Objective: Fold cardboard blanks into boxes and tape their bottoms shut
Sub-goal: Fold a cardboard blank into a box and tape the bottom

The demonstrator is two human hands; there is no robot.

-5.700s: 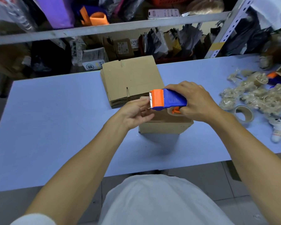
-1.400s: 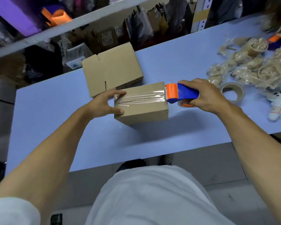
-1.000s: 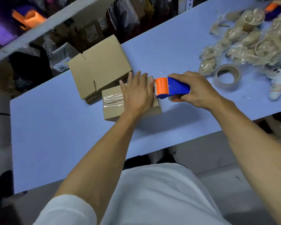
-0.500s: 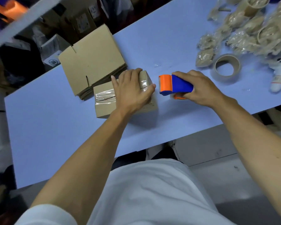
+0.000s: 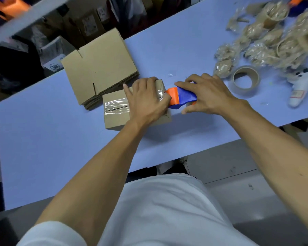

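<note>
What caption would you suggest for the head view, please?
Left hand presses the taped cardboard box while right hand holds the tape dispenser at its edge.
</note>
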